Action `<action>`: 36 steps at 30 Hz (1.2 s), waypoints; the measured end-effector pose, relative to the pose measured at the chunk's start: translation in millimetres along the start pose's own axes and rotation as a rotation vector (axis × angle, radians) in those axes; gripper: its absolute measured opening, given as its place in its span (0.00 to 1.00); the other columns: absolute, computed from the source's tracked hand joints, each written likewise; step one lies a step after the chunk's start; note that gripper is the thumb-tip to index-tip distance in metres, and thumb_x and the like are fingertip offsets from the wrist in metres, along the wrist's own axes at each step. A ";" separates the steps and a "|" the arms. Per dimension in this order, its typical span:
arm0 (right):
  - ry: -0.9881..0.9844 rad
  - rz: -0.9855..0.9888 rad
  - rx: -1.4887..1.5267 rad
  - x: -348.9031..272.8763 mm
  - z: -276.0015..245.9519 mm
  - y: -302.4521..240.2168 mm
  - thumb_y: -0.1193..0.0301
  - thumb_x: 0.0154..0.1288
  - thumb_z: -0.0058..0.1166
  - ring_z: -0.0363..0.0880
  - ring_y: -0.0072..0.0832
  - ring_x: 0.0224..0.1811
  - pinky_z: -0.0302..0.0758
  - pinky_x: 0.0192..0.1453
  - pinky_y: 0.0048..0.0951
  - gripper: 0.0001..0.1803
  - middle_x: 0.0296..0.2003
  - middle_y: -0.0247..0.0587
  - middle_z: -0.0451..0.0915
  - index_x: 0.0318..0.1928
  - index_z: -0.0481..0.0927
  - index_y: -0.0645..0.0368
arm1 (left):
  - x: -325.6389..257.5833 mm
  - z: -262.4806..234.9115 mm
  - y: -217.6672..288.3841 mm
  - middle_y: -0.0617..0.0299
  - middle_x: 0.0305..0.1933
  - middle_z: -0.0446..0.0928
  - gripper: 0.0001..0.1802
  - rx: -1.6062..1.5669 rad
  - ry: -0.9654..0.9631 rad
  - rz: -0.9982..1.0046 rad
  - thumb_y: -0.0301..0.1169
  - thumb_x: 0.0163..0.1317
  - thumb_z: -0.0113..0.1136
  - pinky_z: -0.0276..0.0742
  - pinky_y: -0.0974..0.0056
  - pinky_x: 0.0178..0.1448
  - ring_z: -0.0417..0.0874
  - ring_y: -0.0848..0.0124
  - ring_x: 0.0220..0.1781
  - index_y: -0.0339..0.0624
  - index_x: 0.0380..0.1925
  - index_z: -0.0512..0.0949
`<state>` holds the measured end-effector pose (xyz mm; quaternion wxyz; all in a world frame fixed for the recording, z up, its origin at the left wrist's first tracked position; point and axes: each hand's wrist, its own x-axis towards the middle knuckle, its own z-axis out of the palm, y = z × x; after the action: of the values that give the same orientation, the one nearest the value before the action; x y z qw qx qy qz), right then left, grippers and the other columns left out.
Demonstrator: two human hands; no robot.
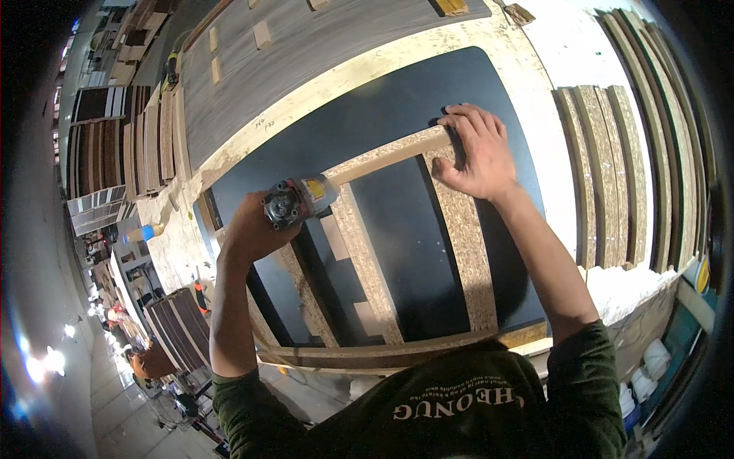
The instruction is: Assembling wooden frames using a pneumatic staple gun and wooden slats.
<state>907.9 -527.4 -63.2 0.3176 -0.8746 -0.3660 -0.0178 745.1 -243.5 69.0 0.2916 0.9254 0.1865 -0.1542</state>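
Observation:
A dark, round-cornered panel (321, 145) lies on the bench in front of me. On it rests a frame of particleboard strips (394, 151), with several slats running toward my body. My left hand (256, 233) is closed round a nail gun (290, 205), whose round, bolted black cap faces up. The nail gun is by the far rail, near a slat joint; its tip is hidden. My right hand (480, 157) grips the frame's far right corner, fingers over the far edge and thumb on the near side. Small pale blocks (334, 237) show between the slats.
Beyond the panel lies a grey board (321, 50) with small wood pieces on it. Stacked particleboard strips (604, 176) stand at the right, more boards (153, 145) at the left. A bottle with a blue band (144, 233) lies at the left. A person (149, 361) is farther off, lower left.

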 end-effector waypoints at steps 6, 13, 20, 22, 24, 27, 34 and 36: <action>0.026 -0.013 -0.006 -2.6 -0.7 1.1 0.53 0.44 0.52 0.65 0.39 0.61 0.58 0.65 0.46 0.29 0.51 0.42 0.71 0.48 0.73 0.53 | 8.5 2.2 -4.3 0.50 0.28 0.82 0.16 0.175 -0.067 -0.060 0.33 0.44 0.69 0.79 0.60 0.36 0.85 0.57 0.32 0.36 0.32 0.81; 0.088 -0.050 0.030 -4.6 5.2 10.0 0.52 0.45 0.52 0.66 0.41 0.60 0.59 0.63 0.44 0.30 0.51 0.44 0.72 0.48 0.73 0.55 | -5.0 -3.0 42.6 0.47 0.34 0.81 0.14 0.222 -0.088 -0.156 0.34 0.49 0.63 0.76 0.57 0.43 0.82 0.49 0.41 0.39 0.35 0.80; -0.065 -0.012 0.109 -12.1 -9.4 28.7 0.52 0.50 0.53 0.53 0.39 0.71 0.47 0.74 0.47 0.36 0.64 0.43 0.64 0.59 0.69 0.57 | -21.9 3.8 95.5 0.49 0.32 0.81 0.15 0.100 0.017 -0.022 0.30 0.47 0.66 0.76 0.61 0.42 0.84 0.58 0.36 0.37 0.36 0.80; -0.105 0.004 0.094 -19.0 -15.7 32.2 0.47 0.51 0.55 0.51 0.38 0.72 0.46 0.74 0.48 0.39 0.65 0.43 0.62 0.59 0.71 0.58 | -16.9 11.3 98.6 0.52 0.30 0.82 0.15 0.039 0.033 0.174 0.28 0.45 0.68 0.76 0.64 0.40 0.83 0.66 0.32 0.37 0.35 0.80; -0.083 0.017 0.163 -23.7 -20.8 33.6 0.46 0.49 0.58 0.53 0.39 0.71 0.46 0.74 0.48 0.38 0.64 0.42 0.64 0.57 0.74 0.55 | -9.0 16.2 104.1 0.55 0.29 0.82 0.15 0.027 0.023 0.156 0.28 0.46 0.68 0.76 0.65 0.39 0.82 0.70 0.30 0.37 0.35 0.80; -0.104 -0.012 0.169 -27.7 -26.5 31.6 0.46 0.51 0.57 0.55 0.36 0.71 0.46 0.74 0.49 0.26 0.61 0.33 0.69 0.46 0.83 0.46 | 7.5 22.4 105.0 0.54 0.28 0.81 0.13 -0.039 -0.002 0.143 0.30 0.49 0.67 0.75 0.65 0.37 0.82 0.71 0.29 0.36 0.34 0.80; -0.120 -0.067 0.153 -26.8 -24.6 37.1 0.49 0.55 0.55 0.55 0.34 0.70 0.45 0.74 0.50 0.22 0.60 0.30 0.71 0.45 0.84 0.45 | 38.9 29.4 113.0 0.50 0.30 0.81 0.14 0.260 -0.068 0.048 0.31 0.48 0.64 0.77 0.61 0.39 0.83 0.58 0.33 0.37 0.36 0.80; -0.128 -0.050 0.178 -24.7 -23.6 36.9 0.50 0.54 0.55 0.55 0.34 0.71 0.44 0.74 0.50 0.21 0.60 0.30 0.70 0.45 0.84 0.45 | 41.5 30.7 120.0 0.49 0.32 0.81 0.15 0.198 -0.035 0.039 0.31 0.48 0.64 0.77 0.60 0.41 0.82 0.54 0.36 0.38 0.36 0.80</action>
<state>918.6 -575.9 -70.9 0.3695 -0.8329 -0.4073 0.0627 828.6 -342.5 86.5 0.2049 0.9503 0.1472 -0.1825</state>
